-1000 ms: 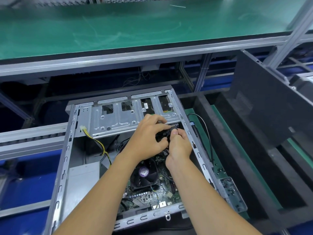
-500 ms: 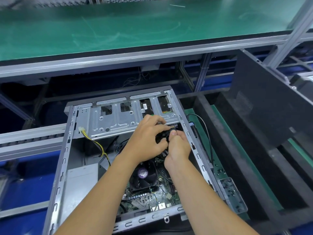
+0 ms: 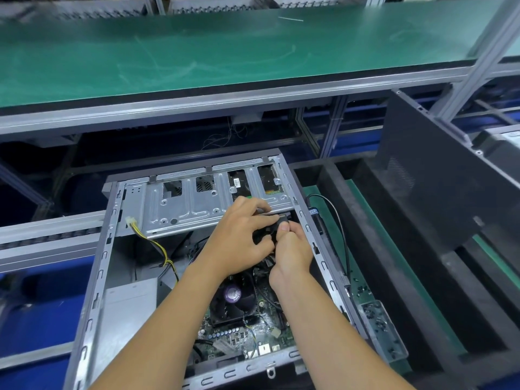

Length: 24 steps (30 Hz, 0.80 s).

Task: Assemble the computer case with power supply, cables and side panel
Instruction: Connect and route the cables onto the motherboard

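Fingers point(image 3: 282, 227) of both hands pinch a black connector point(image 3: 281, 219) inside the open case point(image 3: 95, 291).

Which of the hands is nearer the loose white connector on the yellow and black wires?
Left. The left hand works right of the white connector, across the drive bracket; the right hand sits farther right, beside the case's right rail.

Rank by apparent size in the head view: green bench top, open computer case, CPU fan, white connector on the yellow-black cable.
1. green bench top
2. open computer case
3. CPU fan
4. white connector
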Motion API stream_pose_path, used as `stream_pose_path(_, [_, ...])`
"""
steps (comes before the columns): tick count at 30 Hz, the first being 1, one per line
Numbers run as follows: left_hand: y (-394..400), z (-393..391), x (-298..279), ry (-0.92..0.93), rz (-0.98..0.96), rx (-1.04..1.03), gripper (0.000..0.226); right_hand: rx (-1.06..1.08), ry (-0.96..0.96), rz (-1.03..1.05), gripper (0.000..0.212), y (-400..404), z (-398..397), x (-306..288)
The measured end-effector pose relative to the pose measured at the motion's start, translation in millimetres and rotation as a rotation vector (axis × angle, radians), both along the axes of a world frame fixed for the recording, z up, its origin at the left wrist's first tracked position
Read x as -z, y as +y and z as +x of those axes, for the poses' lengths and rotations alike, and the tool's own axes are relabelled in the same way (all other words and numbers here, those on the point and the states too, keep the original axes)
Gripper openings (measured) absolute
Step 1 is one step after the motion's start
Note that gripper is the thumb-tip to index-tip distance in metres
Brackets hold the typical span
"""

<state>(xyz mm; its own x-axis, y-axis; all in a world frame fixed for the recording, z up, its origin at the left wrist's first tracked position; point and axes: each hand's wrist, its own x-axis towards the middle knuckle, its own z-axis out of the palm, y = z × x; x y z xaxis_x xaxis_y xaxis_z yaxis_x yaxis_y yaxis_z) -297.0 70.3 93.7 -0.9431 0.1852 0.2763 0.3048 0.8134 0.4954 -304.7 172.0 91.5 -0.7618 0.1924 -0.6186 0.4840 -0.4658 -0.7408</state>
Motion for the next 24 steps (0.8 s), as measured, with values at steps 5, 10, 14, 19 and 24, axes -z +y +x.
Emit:
stream_pose_path(5, [-0.1, 0.1, -0.8, -0.004, 0.010, -0.009, 0.037, -0.015, 0.009, -0.009, 0.020, 0.6, -0.6, 1.2])
stream_pose_path(10, [0.2, -1.0, -1.4, -0.021, 0.014, -0.023, 0.040, -0.031, 0.003, 0.005, 0.018, -0.1, -1.5, -0.6])
stream_pose_path(14, [0.5, -0.6, 0.1, -0.018, 0.001, -0.007, 0.039, -0.021, -0.013, -0.013, 0.013, 0.1, -1.4, 2.7])
stream_pose_path(19, [0.0, -1.3, 1.1, -0.015, 0.008, -0.013, 0.042, -0.032, -0.012, -0.013, 0.013, 0.8, -2.7, 4.0])
stream_pose_path(24, [0.6, -1.9, 0.9, -0.020, 0.023, -0.020, 0.042, -0.049, 0.007, -0.005, 0.014, 0.1, -2.3, 1.3])
